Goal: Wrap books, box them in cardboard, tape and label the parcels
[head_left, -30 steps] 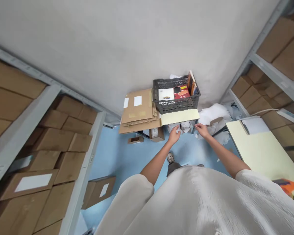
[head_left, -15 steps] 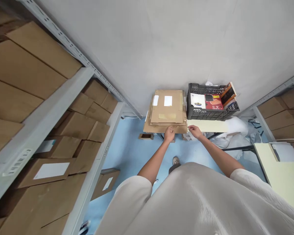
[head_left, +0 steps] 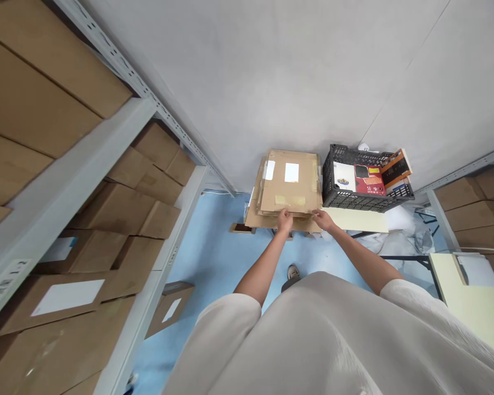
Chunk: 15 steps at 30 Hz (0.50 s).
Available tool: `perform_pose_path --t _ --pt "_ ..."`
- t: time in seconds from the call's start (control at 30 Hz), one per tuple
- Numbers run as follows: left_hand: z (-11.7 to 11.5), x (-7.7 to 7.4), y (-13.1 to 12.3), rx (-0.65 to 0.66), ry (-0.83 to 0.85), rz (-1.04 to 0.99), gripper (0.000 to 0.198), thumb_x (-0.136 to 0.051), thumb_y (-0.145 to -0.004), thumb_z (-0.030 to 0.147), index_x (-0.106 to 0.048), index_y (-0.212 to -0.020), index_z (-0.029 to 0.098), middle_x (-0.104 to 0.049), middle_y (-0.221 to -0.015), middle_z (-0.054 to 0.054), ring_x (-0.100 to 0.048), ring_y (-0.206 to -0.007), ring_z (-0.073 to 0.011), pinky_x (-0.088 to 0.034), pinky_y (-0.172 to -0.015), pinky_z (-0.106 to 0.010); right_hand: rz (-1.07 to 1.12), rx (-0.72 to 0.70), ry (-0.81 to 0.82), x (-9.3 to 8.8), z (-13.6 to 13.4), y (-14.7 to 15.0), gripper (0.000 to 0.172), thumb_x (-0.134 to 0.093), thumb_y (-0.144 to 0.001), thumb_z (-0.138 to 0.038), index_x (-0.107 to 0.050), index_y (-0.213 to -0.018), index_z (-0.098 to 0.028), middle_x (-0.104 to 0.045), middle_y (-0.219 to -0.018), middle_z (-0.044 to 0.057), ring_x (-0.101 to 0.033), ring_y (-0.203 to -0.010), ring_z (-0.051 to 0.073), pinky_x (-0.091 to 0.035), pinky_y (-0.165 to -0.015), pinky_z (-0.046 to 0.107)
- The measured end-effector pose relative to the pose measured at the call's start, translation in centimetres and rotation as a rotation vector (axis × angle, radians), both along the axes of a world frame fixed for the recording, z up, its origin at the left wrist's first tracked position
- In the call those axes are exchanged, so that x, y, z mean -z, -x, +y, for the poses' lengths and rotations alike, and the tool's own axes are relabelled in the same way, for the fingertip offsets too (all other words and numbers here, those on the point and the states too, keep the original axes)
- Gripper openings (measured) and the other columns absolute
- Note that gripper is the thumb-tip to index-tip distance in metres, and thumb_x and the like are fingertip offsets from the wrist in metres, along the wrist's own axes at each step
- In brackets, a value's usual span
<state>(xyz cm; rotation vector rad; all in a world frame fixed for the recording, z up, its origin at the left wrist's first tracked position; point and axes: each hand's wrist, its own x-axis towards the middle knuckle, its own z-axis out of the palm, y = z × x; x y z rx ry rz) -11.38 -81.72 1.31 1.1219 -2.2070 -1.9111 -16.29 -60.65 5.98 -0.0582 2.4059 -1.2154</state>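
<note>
A stack of flattened cardboard boxes lies on the cream table, with white labels and a strip of tape on the top piece. My left hand has its fingers closed on the near edge of the upper cardboard pieces. Close to the stack's near right corner, my right hand pinches the edge of the same pieces. A wider cardboard sheet sticks out underneath. My fingertips are partly hidden at the edge, so how many layers they hold is unclear.
A black plastic crate with books stands right of the stack on the cream table. Shelves of cardboard boxes rise on the left, more boxes at right. Clear plastic wrap lies behind a second table.
My right hand has closed in on the cardboard's near right corner. My left hand has shifted from the lowest sheet's edge to the upper pieces. The view has turned slightly.
</note>
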Motion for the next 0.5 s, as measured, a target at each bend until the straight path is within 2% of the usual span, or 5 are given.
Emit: perform_pose_path --t 0.07,0.17,0.33,0.4,0.5 --pt "0.1 -0.1 0.2 -0.072 -0.057 0.042 0.038 -0.073 -0.087 0.025 -0.073 -0.125 0.019 -0.079 -0.116 -0.012 -0.075 -0.117 -0.0274 -0.057 -0.112 -0.046 -0.003 -0.007 0.008 0.0 -0.2 0.3 0.036 -0.071 -0.084 -0.030 -0.081 -0.118 -0.021 -0.081 -0.115 0.009 -0.074 -0.108 0.028 -0.059 -0.101 0.042" --pt "0.3 -0.7 0.6 -0.218 -0.147 0.173 0.032 -0.078 -0.087 0.027 -0.071 -0.117 0.020 -0.077 -0.107 -0.009 -0.075 -0.109 -0.0237 -0.058 -0.107 -0.043 0.037 -0.009 0.041 -0.1 -0.4 0.6 0.033 -0.070 -0.084 -0.028 -0.080 -0.115 -0.021 -0.080 -0.121 0.009 -0.075 -0.110 0.028 -0.059 -0.103 0.043" --pt "-0.3 -2.4 1.7 -0.555 -0.332 0.301 0.036 -0.088 -0.084 0.027 -0.057 -0.102 0.023 -0.067 -0.087 0.001 -0.074 -0.081 -0.0141 -0.060 -0.080 -0.029 0.096 0.001 0.114 -0.7 -1.3 1.1 0.026 -0.068 -0.085 -0.029 -0.079 -0.107 -0.023 -0.080 -0.126 0.009 -0.074 -0.116 0.028 -0.057 -0.109 0.045" --pt "-1.2 -3.0 2.1 -0.577 -0.380 0.298 0.036 -0.088 -0.085 0.026 -0.054 -0.098 0.024 -0.066 -0.083 0.002 -0.073 -0.077 -0.0135 -0.058 -0.074 -0.026 0.093 0.004 0.143 -0.9 -1.9 1.1 0.025 -0.068 -0.084 -0.031 -0.078 -0.106 -0.024 -0.081 -0.124 0.008 -0.075 -0.113 0.028 -0.058 -0.108 0.045" --pt "-2.9 -3.7 2.3 -0.479 -0.298 0.209 0.025 -0.080 -0.088 0.022 -0.055 -0.092 0.023 -0.068 -0.080 -0.001 -0.073 -0.078 -0.0158 -0.059 -0.072 -0.028 0.072 -0.002 0.189 -1.1 -2.9 0.9 0.024 -0.068 -0.084 -0.033 -0.077 -0.105 -0.023 -0.081 -0.116 0.007 -0.075 -0.108 0.026 -0.060 -0.104 0.044"
